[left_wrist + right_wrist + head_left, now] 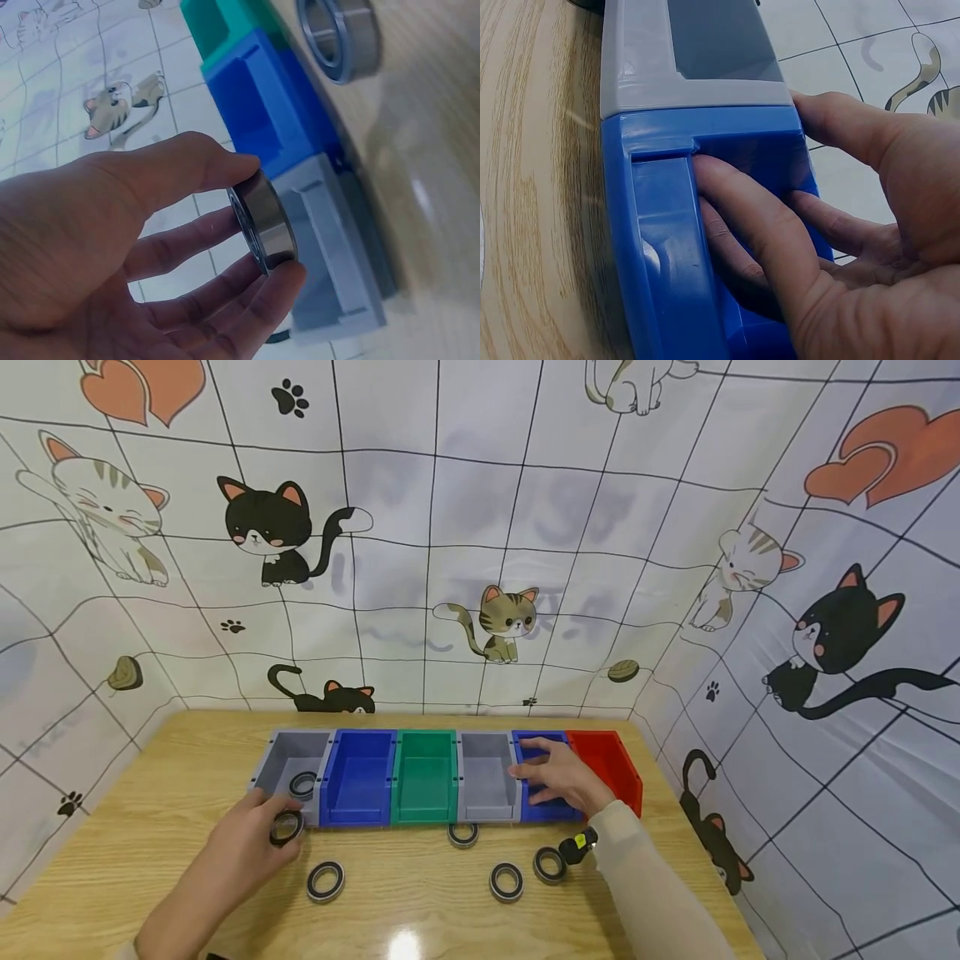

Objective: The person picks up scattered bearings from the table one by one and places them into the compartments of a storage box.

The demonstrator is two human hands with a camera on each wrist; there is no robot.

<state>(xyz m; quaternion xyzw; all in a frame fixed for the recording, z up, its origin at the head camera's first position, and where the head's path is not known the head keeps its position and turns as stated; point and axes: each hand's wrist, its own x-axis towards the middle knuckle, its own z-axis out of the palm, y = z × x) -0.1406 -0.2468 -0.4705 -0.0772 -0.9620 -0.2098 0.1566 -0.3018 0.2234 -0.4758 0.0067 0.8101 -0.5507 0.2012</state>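
L hand (251,837) pinches 1 bearing (287,827) btwn thumb and fingers, tilted on edge, just by the front of the L gray bin (294,752); hand + bearing cover part of that bin's front. 1 more bearing, the binned bearing (303,785), lies inside it. R hand (564,775) is spread, fingers loosely bent and dipping into the R blue bin (551,812); nothing visible in its grasp.

6 bins in a row: after L gray come L blue bin (362,777), green bin (426,777), R gray bin (487,777), R blue, red bin (611,768). R hand + pale sleeve (652,885) block part of R blue and red.

4 loose bearings on the wood table (420,893): 1 near L hand, 1 tight by the R gray bin's front, its top edge hidden, 2 nearer R wrist, 1 of those beside a small black item w/ yellow mark (577,846). Cat-print sheet (390,510) behind.
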